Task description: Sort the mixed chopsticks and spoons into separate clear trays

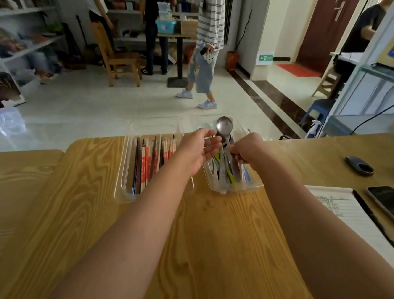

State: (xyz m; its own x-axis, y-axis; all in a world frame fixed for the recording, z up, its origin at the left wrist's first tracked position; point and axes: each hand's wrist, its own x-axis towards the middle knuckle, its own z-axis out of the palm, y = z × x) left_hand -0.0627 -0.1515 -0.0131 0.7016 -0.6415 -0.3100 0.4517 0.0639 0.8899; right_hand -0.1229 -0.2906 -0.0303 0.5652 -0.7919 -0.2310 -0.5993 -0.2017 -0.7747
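Frame centre: a shiny round-bowled steel spoon (224, 126) is pinched by its handle in the right hand (247, 151), over the right clear plastic tray (247, 188) w/ other spoons. The left hand (199, 149) is held loosely spread alongside. Paper-sleeved chopsticks (147, 161) are laid lengthwise in the left tray (124, 166).

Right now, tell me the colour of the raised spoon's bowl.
Silver: the spoon is bare shiny metal, clearest in the head view.

Far edge of table (206, 245) | chopsticks (147, 161) in left tray (124, 166), spoons (227, 173) in right tray (247, 187) | right hand (246, 151) pinches steel spoon (224, 126) | left hand (198, 147) slack-fingered alongside
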